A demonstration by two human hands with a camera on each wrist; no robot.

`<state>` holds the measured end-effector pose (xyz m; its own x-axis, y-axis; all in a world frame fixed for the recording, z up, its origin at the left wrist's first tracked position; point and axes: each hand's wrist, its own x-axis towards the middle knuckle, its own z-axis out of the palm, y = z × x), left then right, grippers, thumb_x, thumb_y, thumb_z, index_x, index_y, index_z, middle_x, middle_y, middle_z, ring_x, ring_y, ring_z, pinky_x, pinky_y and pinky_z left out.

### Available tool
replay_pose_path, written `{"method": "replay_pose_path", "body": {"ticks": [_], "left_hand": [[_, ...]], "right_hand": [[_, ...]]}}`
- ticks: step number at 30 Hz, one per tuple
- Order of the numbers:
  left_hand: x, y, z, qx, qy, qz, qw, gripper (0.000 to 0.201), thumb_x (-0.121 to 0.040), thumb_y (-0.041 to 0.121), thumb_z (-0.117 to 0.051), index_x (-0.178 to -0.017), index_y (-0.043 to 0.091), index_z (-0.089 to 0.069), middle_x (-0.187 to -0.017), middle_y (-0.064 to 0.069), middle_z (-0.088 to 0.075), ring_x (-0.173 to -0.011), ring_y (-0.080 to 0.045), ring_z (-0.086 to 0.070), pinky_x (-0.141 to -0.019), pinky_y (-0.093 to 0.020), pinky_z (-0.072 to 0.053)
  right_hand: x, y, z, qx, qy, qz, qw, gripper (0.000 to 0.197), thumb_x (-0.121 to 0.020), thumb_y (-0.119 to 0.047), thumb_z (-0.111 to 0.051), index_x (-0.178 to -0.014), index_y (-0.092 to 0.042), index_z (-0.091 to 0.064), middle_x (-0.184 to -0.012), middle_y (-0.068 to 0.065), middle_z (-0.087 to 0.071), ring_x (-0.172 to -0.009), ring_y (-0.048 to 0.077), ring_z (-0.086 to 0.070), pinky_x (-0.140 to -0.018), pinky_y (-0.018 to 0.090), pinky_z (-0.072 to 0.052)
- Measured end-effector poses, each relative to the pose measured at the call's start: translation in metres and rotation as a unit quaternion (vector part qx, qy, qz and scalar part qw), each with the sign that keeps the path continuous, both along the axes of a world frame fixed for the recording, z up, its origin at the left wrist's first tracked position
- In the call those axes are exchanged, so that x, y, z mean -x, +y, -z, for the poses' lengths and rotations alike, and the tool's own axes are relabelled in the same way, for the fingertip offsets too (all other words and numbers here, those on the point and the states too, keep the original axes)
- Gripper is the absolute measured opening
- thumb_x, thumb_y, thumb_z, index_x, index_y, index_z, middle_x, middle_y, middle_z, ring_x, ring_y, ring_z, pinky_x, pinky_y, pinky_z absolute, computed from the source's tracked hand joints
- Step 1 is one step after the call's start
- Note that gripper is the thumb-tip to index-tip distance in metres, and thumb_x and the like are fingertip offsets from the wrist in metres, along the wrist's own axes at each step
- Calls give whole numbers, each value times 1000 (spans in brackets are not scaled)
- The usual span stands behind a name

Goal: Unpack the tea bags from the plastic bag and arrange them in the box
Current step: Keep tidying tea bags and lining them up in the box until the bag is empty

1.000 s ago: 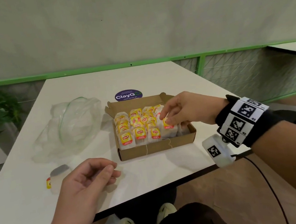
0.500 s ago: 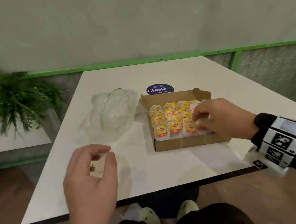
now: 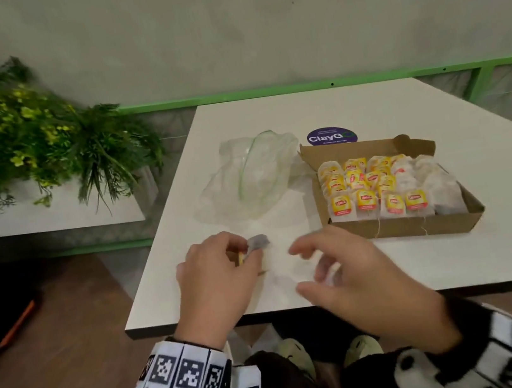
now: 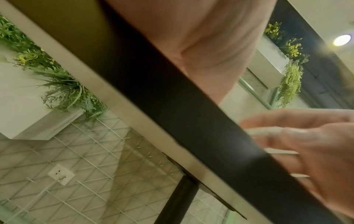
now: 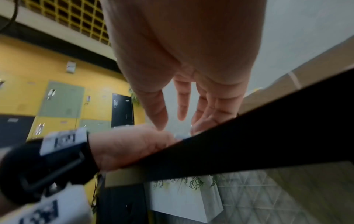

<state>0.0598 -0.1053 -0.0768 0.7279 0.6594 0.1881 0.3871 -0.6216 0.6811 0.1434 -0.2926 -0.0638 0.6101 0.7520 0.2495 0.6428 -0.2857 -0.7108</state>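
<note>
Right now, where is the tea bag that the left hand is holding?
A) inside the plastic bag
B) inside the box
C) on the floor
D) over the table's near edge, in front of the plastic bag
D: the left hand pinches a tea bag above the table near its front edge, short of the plastic bag and left of the box.

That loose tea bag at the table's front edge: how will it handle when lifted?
The tea bag under the left hand looks thin and soft, so probably floppy and very light. Boxed ones trail strings, so its tag may dangle and snag.
</note>
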Motion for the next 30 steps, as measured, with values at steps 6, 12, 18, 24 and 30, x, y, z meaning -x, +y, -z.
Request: {"method": "replay_pose_path", "body": {"ticks": [6, 12, 18, 24, 30], "left_hand": [[0, -9, -8, 287, -151, 116, 939, 5, -86, 20, -80, -86, 19, -75, -81, -14, -74, -72, -16, -66, -75, -37, -51], [8, -5, -8, 352, -185, 197, 896, 32, -79, 32, -77, -106, 15, -79, -95, -9, -79, -86, -17, -71, -77, -24, -54], [9, -5, 3, 299, -206, 178, 914, 12, -78, 31, -83, -86, 22, -80, -81, -3, -74, -76, -15, -61, -75, -30, -49], [6, -9, 2, 271, -176, 178, 929, 8, -85, 20, -79, -86, 27, -81, -85, -13, -74, -75, -16, -61, -75, -31, -50], [5, -5, 2, 332, -218, 177, 901, 24, -85, 7, -76, -105, 20, -78, -81, -2, -69, -76, -13, -60, -75, -26, -50]], "right_hand": [[3, 31, 11, -93, -17, 1, 995, 44, -85, -10, -73, -122, -32, -64, -113, -14, -52, -93, 11, -58, -74, 15, -45], [-1, 31, 19, -218, 47, 44, 974, 12, -92, -14, -71, -98, -23, -77, -88, -1, -61, -76, 19, -59, -65, 23, -47], [-5, 29, 23, -294, 138, 68, 943, 13, -87, -17, -67, -80, -6, -69, -88, 8, -64, -81, 25, -61, -74, 39, -52], [-11, 24, 16, -311, 313, 62, 895, 7, -95, 7, -57, -100, 2, -59, -77, 23, -66, -59, 31, -66, -54, 39, -52], [-16, 18, 11, -262, 385, 19, 884, 17, -87, -7, -51, -89, -3, -68, -58, 15, -46, -48, 23, -43, -44, 27, -28]]}}
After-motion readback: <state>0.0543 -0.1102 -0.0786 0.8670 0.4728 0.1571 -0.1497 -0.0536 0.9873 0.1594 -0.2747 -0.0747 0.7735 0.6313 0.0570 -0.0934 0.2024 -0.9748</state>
